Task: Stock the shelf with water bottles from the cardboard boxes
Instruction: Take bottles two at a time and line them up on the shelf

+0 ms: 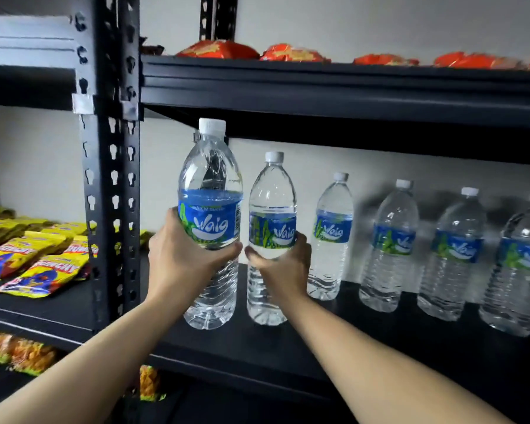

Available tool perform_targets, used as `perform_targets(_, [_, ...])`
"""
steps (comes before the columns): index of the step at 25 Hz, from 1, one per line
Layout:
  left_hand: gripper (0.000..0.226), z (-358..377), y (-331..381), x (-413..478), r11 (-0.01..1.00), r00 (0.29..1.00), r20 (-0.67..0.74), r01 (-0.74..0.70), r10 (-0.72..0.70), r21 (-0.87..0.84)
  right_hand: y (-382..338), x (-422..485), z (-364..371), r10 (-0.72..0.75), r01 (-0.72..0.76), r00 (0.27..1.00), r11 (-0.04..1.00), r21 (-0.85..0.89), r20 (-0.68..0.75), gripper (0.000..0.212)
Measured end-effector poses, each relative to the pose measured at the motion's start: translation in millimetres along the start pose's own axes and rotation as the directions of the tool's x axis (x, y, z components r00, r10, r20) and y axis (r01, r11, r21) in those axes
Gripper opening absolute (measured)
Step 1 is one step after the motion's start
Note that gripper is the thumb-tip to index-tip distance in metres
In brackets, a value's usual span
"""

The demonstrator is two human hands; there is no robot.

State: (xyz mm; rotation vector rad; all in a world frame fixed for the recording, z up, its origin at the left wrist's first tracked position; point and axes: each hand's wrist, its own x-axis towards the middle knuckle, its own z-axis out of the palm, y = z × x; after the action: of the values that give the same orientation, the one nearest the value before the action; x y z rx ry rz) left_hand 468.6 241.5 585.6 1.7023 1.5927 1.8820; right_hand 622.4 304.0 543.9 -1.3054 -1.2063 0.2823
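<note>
Black steel racking with keyhole-slotted uprights fills the view, a pale wall behind it. Each hand is wrapped around a bottle at mid-height: the left hand [178, 255] grips the near bottle [210, 215] just under its blue label, and the right hand [283, 264] clasps the second bottle [271, 237] in the same way. Both bottles stand upright, close side by side. Whether their bases already rest on the shelf [288, 341] or hover just above it, I cannot tell.

The step in hand looks like placement — two more bottles joining the left end of the row. Next would come lowering or sliding them back into line with the four standing bottles [389, 249] to the right, then letting go without tipping a neighbour.

These are clear thin plastic, ribbed below the label, with a smooth rounded shoulder, white screw caps and petal-shaped bases — light walls that may dent under a hard squeeze. Glossy yellow snack packets [40, 270] lie flat on the bay to the left, and crinkled orange-red packets [221, 49] sit on the shelf above. No cardboard boxes are in view.
</note>
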Motion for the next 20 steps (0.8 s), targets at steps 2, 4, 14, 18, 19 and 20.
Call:
perform_targets(2, [0.073, 2.3, -5.9, 4.5, 1.0, 1.0, -0.003, -0.008, 0.008, 0.002, 12.0, 13.3, 19.1, 0.013, -0.013, 0.998, 1.0, 0.0, -0.06, 0.085])
perform_targets(4, [0.073, 4.7, -10.8, 7.3, 1.0, 1.0, -0.01, -0.014, 0.014, 0.003, 22.6, 23.6, 31.4, 0.068, -0.07, 0.995, 0.997, -0.026, -0.07, 0.088])
perform_targets(14, [0.074, 7.8, -17.6, 10.1, 0.999, 0.998, -0.044, 0.05, -0.049, 0.008, 56.2, 11.9, 23.9, 0.175, -0.161, 0.978, 0.979, -0.121, 0.116, 0.112])
perform_targets(18, [0.076, 6.3, -18.1, 5.7, 0.998, 0.997, -0.038, 0.063, -0.063, 0.002, 98.9, -15.2, 22.3, 0.291, -0.243, 0.931, 0.945, -0.22, 0.219, 0.09])
perform_targets(19, [0.076, 7.1, -18.2, 4.9, 0.998, 0.998, -0.034, 0.06, -0.06, 0.005, 104.4, -10.1, 23.3, 0.297, -0.25, 0.931, 0.942, -0.225, 0.21, 0.08])
perform_targets(20, [0.075, 7.3, -18.3, 4.7, 0.999, 0.998, -0.032, 0.053, -0.052, 0.011, 105.6, -3.8, 25.0, 0.31, -0.259, 0.928, 0.935, -0.243, 0.205, 0.075])
